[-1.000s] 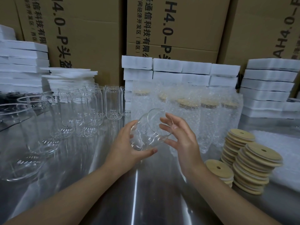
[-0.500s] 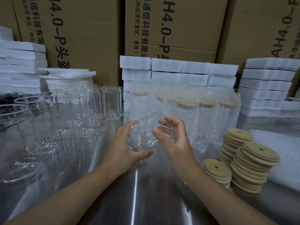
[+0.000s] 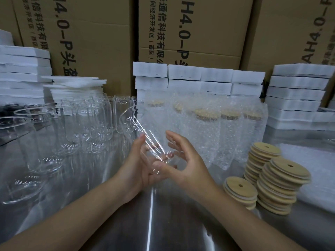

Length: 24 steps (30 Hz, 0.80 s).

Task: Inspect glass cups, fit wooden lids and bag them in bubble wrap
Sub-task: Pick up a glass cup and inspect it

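Head view: the glass cup [image 3: 134,124], blurred, lay tilted at frame centre, its upper end toward 11 o'clock. The left hand [image 3: 139,165] held its lower end between thumb and fingers. The right hand [image 3: 188,160] curved loosely beside it, contact not discernible. Wooden lids [image 3: 288,172] were stacked at 4 o'clock, bagged cups [image 3: 208,127] stood at 1, bare glasses [image 3: 85,122] at 10.

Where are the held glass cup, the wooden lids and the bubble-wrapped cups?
glass cup [image 3: 152,142], head view, on its clear side wall.
wooden lids [image 3: 284,172], head view, on the top lid of the front stack.
bubble-wrapped cups [image 3: 208,131], head view, on the wrap over a middle cup.
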### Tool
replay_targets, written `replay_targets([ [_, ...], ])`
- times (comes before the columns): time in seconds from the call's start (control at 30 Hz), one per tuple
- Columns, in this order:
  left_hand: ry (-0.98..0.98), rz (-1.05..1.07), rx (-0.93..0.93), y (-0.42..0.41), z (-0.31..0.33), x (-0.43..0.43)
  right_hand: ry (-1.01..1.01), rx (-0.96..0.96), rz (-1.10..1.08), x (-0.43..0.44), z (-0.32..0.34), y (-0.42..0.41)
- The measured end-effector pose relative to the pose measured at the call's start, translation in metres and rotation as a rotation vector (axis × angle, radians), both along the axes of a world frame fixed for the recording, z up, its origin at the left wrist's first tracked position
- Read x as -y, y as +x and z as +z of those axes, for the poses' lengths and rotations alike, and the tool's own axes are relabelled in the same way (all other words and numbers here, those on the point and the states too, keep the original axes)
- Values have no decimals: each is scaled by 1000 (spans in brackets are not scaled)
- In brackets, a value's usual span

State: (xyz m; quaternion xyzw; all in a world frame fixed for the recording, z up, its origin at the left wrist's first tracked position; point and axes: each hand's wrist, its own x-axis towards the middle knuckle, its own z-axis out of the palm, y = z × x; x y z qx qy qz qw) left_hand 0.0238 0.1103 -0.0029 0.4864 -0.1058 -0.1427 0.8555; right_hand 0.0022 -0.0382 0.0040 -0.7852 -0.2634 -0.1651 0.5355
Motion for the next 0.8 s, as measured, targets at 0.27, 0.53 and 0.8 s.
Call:
replay_targets([
  [0.27, -109, -231, -220, 3, -1, -5, -41, 5, 10, 0, -4, -1],
  [0.53, -51, -126, -167, 8, -3, -8, 83, 46, 24, 0, -1, -1],
  [0.8, 69, -186, -90, 1, -4, -2, 240, -20, -19, 1, -1, 1],
])
